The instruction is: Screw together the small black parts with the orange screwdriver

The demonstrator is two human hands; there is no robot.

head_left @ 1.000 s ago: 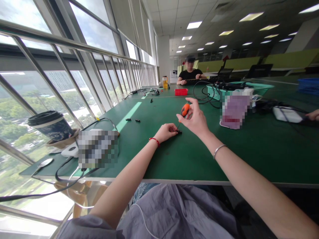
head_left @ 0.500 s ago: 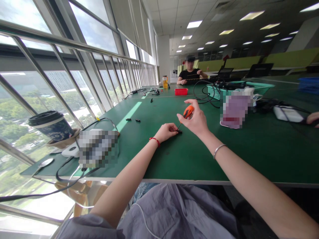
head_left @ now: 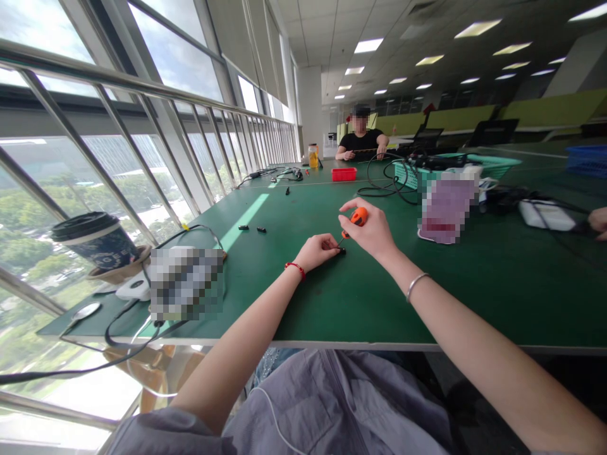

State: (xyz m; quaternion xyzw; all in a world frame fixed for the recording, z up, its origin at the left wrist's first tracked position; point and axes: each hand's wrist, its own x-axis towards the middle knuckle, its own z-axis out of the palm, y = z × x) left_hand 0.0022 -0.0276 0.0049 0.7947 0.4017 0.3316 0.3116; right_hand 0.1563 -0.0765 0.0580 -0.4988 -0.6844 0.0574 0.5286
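Observation:
My right hand (head_left: 374, 230) is closed round a small screwdriver with an orange handle (head_left: 359, 217). Its thin shaft slants down to a small black part (head_left: 341, 251) lying on the green table (head_left: 360, 297). My left hand (head_left: 317, 249), with a red string at the wrist, pinches that black part and holds it down on the table. The two hands are close together at the middle of the table.
A paper coffee cup (head_left: 97, 240) with a black lid stands at the left by the window rail, beside cables. Two small black parts (head_left: 252, 228) lie further back. A red box (head_left: 344, 174), a teal basket (head_left: 474, 165) and cables are behind. A person (head_left: 361, 140) sits at the far end.
My right hand has tilted the screwdriver lower and flatter, and its fingers have closed round the orange handle. My left hand has stayed on the black part.

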